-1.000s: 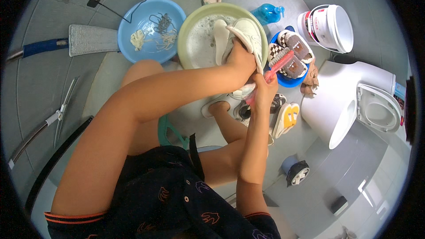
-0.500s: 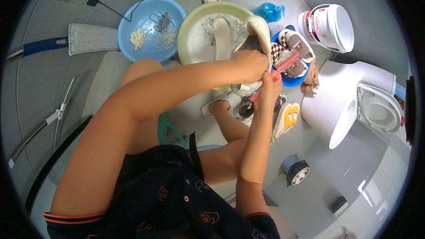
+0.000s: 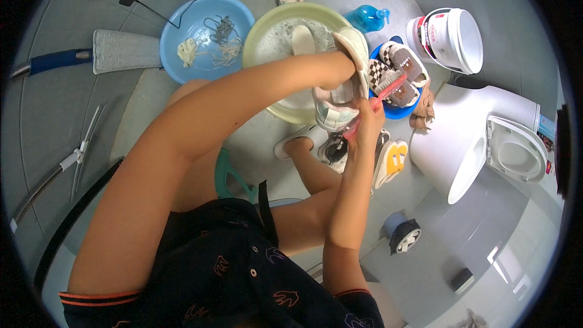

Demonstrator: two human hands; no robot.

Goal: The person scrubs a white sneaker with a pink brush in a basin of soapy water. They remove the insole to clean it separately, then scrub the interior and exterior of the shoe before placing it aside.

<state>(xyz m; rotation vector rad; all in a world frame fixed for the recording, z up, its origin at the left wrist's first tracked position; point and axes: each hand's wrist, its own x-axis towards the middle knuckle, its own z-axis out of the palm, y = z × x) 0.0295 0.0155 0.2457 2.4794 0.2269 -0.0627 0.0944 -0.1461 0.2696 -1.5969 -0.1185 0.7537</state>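
Note:
A white shoe (image 3: 334,116) is held over the right side of the pale green basin (image 3: 250,36) of sudsy water. My left hand (image 3: 341,73) reaches into its opening, and the fingers are hidden inside. My right hand (image 3: 369,120) is closed around a pink scrub brush (image 3: 392,87) and presses against the shoe's edge. The brush's pale bristles point up and left, beside the shoe. In the suds lies a white insole (image 3: 302,41), partly covered by my left forearm.
Shoelaces (image 3: 226,53) lie in a blue basin (image 3: 173,70) at left. At right are a small blue tub (image 3: 398,112) of checkered shoes, a blue pump bottle (image 3: 367,18), a white bucket (image 3: 443,39) and a toilet (image 3: 449,140). Yellow-and-white slippers (image 3: 392,164) are by my foot.
My left hand has moved up and farther into the shoe, its fingers now out of sight. The shoe has shifted and turned slightly. My right hand keeps hold of the brush.

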